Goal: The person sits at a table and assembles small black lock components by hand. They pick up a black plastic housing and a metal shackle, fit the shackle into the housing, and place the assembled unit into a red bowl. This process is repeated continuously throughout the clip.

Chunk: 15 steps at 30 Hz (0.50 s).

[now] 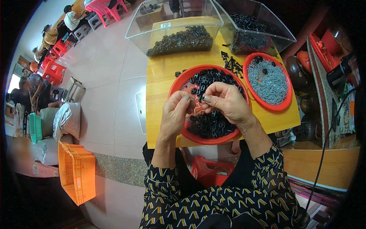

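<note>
We looked down on a small yellow table (164,76), both our hands raised together over a red bowl (179,82) of small black plastic rings (211,122). Our left hand (175,114) had its fingers curled and pinched shut near the thumb; our right hand (227,101) pinched a small black piece (206,98) at its fingertips (too tiny to tell its shape). The fingertips of both hands nearly met above the bowl's middle. The bowl reached almost to the table's near edge. Just right of it sat a red plate (286,105) of grey pins, near the table's right edge. Two clear bins (137,26) crowded the far edge. Pale floor (110,76) lay open on our left, with an orange crate (76,173) farther off.
</note>
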{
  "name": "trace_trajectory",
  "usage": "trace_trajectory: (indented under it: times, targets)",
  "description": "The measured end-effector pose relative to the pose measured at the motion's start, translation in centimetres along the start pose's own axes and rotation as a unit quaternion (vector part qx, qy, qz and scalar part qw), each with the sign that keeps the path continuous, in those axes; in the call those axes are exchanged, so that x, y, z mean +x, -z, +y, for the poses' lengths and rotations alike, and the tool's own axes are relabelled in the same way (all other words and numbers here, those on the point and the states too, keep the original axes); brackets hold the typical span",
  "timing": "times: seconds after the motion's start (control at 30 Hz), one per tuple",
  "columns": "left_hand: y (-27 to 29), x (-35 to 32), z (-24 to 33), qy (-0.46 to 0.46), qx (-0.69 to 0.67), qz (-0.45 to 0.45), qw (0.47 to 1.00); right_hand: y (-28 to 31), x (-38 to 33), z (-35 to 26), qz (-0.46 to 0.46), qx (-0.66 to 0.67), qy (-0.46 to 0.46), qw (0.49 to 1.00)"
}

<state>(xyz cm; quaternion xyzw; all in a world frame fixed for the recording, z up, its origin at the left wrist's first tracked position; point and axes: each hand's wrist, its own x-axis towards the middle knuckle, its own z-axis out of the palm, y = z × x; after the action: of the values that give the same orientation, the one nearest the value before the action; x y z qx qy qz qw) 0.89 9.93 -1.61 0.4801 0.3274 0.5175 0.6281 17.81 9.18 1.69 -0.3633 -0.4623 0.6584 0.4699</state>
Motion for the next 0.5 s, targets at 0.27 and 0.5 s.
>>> trace_trajectory:
  times: [0.27, 0.5]
  targets:
    - [-1.2, -0.2, -0.8, 0.033, -0.017, 0.015, 0.999, -0.9, -0.4, -0.1, 0.031, -0.005, 0.028, 0.999]
    - [-1.2, -0.4, -0.9, -0.035, 0.006, 0.043, 0.998, -0.8, -0.5, 0.3, 0.017, 0.031, -0.053, 0.998]
